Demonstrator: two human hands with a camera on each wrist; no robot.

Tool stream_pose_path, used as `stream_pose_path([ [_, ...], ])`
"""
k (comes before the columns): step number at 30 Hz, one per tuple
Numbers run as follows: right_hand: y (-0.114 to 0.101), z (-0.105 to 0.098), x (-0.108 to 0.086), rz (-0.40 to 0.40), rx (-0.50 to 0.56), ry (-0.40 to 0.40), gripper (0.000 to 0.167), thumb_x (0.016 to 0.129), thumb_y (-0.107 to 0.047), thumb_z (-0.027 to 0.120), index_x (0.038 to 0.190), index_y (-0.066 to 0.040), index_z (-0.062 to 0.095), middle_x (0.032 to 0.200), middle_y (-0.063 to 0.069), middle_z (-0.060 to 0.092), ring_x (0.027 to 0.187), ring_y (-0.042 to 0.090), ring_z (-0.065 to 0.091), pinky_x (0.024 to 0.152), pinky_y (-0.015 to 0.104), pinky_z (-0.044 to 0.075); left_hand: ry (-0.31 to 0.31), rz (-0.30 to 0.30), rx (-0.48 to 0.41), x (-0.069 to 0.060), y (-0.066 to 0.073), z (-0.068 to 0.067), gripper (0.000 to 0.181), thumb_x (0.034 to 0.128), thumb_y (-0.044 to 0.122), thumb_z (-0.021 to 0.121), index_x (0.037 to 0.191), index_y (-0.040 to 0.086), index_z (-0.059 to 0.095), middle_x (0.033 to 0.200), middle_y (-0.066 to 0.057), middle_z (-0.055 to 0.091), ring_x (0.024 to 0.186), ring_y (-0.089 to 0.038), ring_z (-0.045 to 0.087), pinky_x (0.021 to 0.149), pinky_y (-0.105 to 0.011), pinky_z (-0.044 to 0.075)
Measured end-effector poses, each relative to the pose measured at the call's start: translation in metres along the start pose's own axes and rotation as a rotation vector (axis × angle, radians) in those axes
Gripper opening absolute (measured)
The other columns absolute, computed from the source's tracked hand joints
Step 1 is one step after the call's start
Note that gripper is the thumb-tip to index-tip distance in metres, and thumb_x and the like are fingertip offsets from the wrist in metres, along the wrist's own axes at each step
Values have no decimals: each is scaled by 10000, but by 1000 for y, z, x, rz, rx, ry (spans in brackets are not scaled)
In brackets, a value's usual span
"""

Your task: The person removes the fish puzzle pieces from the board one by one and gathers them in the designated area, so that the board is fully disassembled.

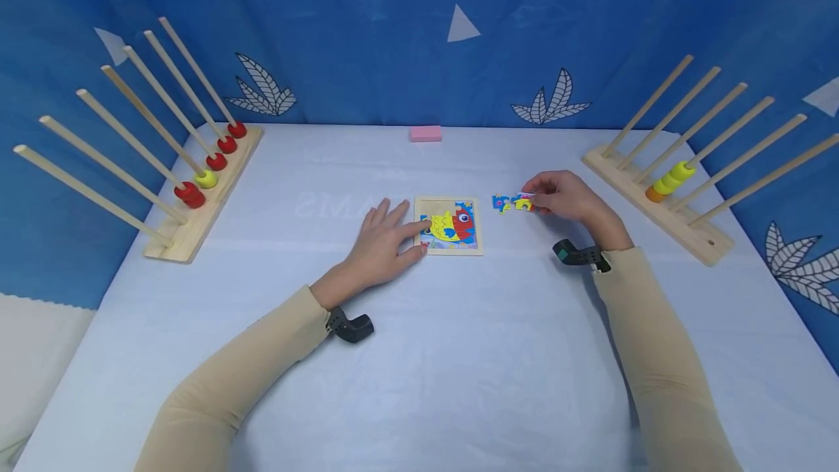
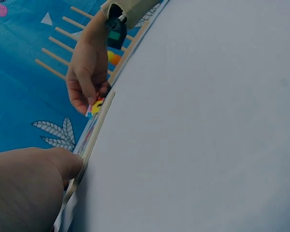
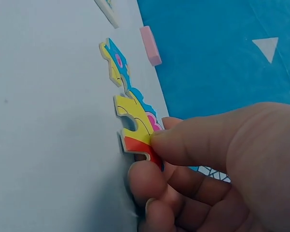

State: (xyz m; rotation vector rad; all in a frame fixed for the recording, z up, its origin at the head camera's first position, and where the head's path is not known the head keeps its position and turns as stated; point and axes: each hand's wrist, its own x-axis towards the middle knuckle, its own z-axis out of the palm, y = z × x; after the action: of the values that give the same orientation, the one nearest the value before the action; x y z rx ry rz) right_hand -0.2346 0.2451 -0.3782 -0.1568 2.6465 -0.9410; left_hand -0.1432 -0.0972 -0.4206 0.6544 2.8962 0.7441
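My right hand pinches a yellow, red and blue jigsaw piece between thumb and fingers, low over the table. Close beside it is another jigsaw piece, blue and yellow with a pink spot; whether the two are linked I cannot tell. The wooden-framed jigsaw puzzle lies flat left of them, with a yellow, red and blue fish picture partly filled in and bare wood along its top. Fingers spread, my left hand rests at the puzzle's left side, its index finger and thumb over the frame.
Wooden peg stands hold beads at both sides: red and yellow ones on the left stand, yellow and orange ones on the right stand. A pink block lies at the table's back edge, before a blue curtain.
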Motion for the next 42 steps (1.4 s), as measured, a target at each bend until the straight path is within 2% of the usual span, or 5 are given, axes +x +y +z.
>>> stream_pose_path([
  [9,-3,7,1,-5,-75,75,245,973,-92,610,1185,-7,701,958,161,646,749,226,568,658,274,476,4,-7,-2,-1,-2,0,508,973,367,614,1458,222,586,1654,-194,330,1562,-484,163,1246,-676,125],
  [15,-3,10,2,5,-110,103,248,971,-110,618,1181,-15,712,1082,201,662,818,251,588,673,257,485,9,0,-1,0,-3,1,516,969,379,613,1460,225,583,1654,-192,332,1562,-483,165,1245,-677,129],
  [22,-4,11,1,7,-142,129,251,944,-97,631,1158,5,716,1100,211,658,966,308,544,773,337,465,16,9,-5,1,-3,1,511,968,372,617,1455,221,589,1648,-197,342,1558,-489,173,1243,-678,134],
  [31,-4,13,0,3,-149,144,243,944,-105,646,1149,9,710,1063,198,635,985,315,524,842,399,464,11,-4,-2,2,-1,1,513,969,379,613,1458,227,586,1650,-186,343,1564,-478,165,1248,-670,124],
  [42,-2,11,-1,5,-94,142,240,968,-121,616,1149,16,694,1047,204,659,850,257,581,699,253,478,7,-3,-4,1,-2,2,510,970,379,613,1456,227,588,1655,-182,336,1565,-477,163,1250,-668,123],
])
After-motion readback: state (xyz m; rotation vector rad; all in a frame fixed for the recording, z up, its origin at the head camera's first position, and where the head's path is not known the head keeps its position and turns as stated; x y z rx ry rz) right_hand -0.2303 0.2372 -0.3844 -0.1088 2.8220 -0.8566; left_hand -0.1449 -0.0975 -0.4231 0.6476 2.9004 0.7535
